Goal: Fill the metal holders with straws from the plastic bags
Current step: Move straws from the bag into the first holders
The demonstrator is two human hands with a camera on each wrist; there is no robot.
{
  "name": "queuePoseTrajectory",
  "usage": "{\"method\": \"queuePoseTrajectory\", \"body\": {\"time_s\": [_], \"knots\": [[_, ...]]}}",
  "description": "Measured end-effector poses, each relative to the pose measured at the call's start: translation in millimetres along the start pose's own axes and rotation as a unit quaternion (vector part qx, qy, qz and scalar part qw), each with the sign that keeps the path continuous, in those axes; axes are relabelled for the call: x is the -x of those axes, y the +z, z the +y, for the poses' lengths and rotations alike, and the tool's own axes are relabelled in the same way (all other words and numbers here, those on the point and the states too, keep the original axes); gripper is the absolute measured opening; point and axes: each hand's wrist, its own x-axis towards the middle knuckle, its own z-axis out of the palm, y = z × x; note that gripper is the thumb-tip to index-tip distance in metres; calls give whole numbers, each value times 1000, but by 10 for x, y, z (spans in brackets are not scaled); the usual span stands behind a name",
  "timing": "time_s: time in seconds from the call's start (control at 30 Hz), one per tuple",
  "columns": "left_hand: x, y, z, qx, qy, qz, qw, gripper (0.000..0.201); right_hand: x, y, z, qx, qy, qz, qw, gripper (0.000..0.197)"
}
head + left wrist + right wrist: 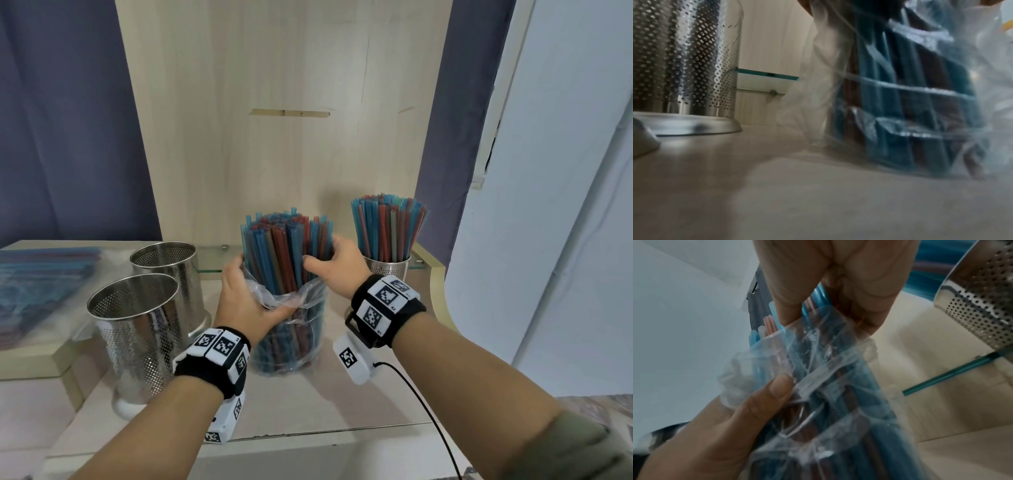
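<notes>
One metal holder (387, 270) at the back right is already full of straws. Two empty holders (137, 329) wait on my left, so lots is left. The bundle of straws (287, 253) stands in its plastic bag (291, 339) in the middle of the counter (342, 404). My left hand (245, 301) squeezes the bag's crumpled top. My right hand (337, 265) wraps around the straws.

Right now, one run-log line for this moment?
left hand: grips bag | right hand: grips straws | holders: one filled, two empty
</notes>
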Motion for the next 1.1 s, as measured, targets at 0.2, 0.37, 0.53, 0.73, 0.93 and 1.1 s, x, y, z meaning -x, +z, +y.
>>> {"method": "queuePoseTrajectory", "body": {"time_s": [0.2, 0.37, 0.53, 0.73, 0.93, 1.1], "knots": [[-22, -9, -51, 1, 0, 6, 1000, 115, -70, -15, -104, 35, 24, -52, 998, 28], [-21, 5, -36, 4, 4, 12, 1000, 115, -64, 40, -136, 111, 1, -18, 994, 17], [13, 28, -21, -6, 20, 14, 1000, 121, -77, 42, -109, 99, 42, 36, 994, 37], [7, 35, -19, -12, 26, 26, 999, 119, -101, -3, -173, 86, 54, 25, 995, 23], [7, 50, -27, -6, 14, 18, 1000, 119, -126, -71, -271, 89, 45, -36, 994, 14], [4, 51, -44, -12, 11, 17, 1000, 120, -105, -30, -256, 74, 51, -40, 995, 21]]}}
